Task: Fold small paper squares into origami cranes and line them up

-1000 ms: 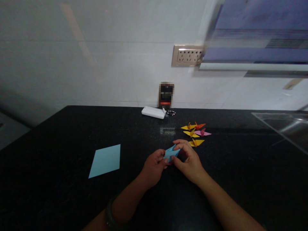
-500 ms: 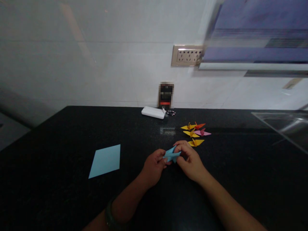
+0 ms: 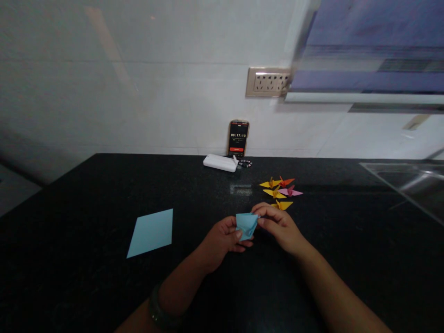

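A small folded piece of light blue paper (image 3: 246, 225) is held between both hands just above the dark counter. My left hand (image 3: 224, 240) pinches its left and lower edge, thumb in front and fingers behind. My right hand (image 3: 279, 226) grips its upper right corner between thumb and fingertips. Beyond my right hand lie several folded paper cranes, among them a yellow crane (image 3: 282, 205), a pink crane (image 3: 291, 191) and an orange crane (image 3: 286, 181). A flat blue paper sheet (image 3: 152, 232) rests to the left of my left hand.
A phone (image 3: 238, 138) showing a timer leans on the tiled wall, behind a white power bank (image 3: 220, 163) with a beaded strap. The counter (image 3: 86, 208) runs to a metal sink (image 3: 416, 180) at right. Wall sockets (image 3: 267, 82) sit above.
The folded blue paper has turned from a flat, spread-wing look to a squarer face toward me. My right fingers have shifted to its upper right corner.
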Demonstrator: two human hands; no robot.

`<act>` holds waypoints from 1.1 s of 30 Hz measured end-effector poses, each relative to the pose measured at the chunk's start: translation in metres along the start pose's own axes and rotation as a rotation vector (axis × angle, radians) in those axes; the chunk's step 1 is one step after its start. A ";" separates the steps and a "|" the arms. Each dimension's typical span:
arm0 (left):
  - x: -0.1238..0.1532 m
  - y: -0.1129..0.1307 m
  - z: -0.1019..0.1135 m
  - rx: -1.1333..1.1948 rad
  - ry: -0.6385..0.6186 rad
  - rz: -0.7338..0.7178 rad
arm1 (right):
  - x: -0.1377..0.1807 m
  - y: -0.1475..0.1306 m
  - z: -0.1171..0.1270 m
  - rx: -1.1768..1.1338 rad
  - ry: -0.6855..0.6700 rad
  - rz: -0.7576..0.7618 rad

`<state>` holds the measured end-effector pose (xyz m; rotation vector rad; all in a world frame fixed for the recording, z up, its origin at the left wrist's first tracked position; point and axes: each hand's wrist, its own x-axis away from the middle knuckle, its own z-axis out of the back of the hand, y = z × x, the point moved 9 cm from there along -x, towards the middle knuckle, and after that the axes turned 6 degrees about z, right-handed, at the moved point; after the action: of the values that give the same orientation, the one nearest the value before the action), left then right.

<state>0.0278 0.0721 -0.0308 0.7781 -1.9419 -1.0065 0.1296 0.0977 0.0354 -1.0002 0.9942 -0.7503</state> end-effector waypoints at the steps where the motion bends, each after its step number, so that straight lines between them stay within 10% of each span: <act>1: 0.000 0.000 -0.001 0.013 -0.015 -0.004 | 0.001 0.003 0.000 -0.040 0.006 -0.027; 33: -0.002 0.014 0.017 0.016 0.206 -0.212 | 0.016 -0.046 -0.029 0.849 0.075 0.542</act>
<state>0.0125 0.0868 -0.0257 1.0711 -1.7184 -0.9930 0.1056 0.0571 0.0673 0.0396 0.8280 -0.6512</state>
